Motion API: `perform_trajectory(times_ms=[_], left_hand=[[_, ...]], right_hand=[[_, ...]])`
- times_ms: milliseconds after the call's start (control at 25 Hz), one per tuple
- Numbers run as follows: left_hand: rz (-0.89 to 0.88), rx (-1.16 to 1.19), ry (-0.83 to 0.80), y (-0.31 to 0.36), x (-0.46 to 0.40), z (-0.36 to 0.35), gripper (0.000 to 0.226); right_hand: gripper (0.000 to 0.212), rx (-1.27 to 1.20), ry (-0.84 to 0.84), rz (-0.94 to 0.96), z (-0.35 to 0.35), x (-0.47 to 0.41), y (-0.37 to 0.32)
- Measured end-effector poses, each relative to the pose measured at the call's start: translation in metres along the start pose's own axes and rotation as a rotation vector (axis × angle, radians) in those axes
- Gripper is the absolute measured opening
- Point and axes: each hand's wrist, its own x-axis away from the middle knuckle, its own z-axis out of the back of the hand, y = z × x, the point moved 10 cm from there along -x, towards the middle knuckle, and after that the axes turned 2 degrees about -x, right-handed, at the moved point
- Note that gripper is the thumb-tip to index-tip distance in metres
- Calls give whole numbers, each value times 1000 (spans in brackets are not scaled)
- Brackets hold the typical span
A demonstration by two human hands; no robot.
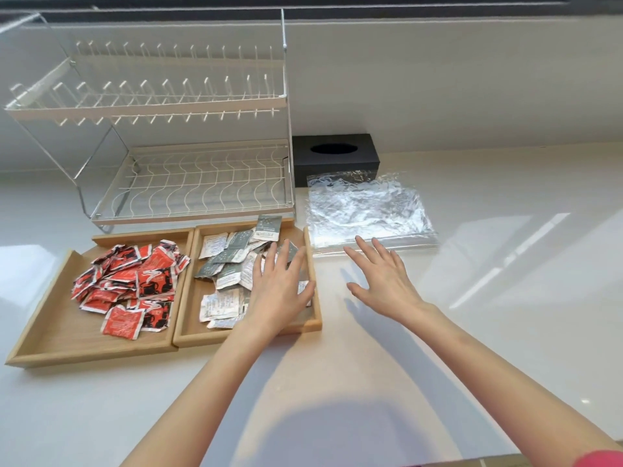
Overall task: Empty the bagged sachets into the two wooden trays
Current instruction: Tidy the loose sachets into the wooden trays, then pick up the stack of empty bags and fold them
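The two bare forearms come in from the bottom edge, and a bit of red sleeve shows at the right one. The left hand (278, 284) lies flat with straight, spread fingers over the right wooden tray (312, 323); it seems to rest on the grey and white sachets (229, 264) there and grasps nothing. The right hand (381, 274) is also released, fingers straight and apart, over the white counter (472, 332), with its fingertips near the sealed edge of the clear plastic bag (364, 207).

This bag lies flat just right of the tray, its far edge in front of a black tissue box (335, 153). It looks empty and crumpled. The left wooden tray (50, 332) touches the right one and holds a heap of red sachets (131, 284). Behind both trays stands a white dish rack (188, 183).

So I judge the emptying as done or nearly done; what remains is perhaps to level the pile and put the bag away.

The sachets should be very light, thin and a little stiff, and they slide easily over each other, so a flat palm pushes them better than a pinch. The bag is soft, slippery film; I would take it at the thicker closure strip along the near edge, because the middle only wrinkles.
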Motion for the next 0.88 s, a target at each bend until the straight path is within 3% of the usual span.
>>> perform_trajectory(times_ms=[360, 680, 880], left_hand=[[20, -25, -41, 64, -50, -33, 63], [60, -120, -137, 73, -104, -77, 62], [94, -56, -23, 71, -121, -88, 45]], right_hand=[[65, 82, -51, 24, 23, -22, 87], [66, 207, -132, 51, 11, -67, 138], [50, 211, -62, 72, 3, -95, 146]])
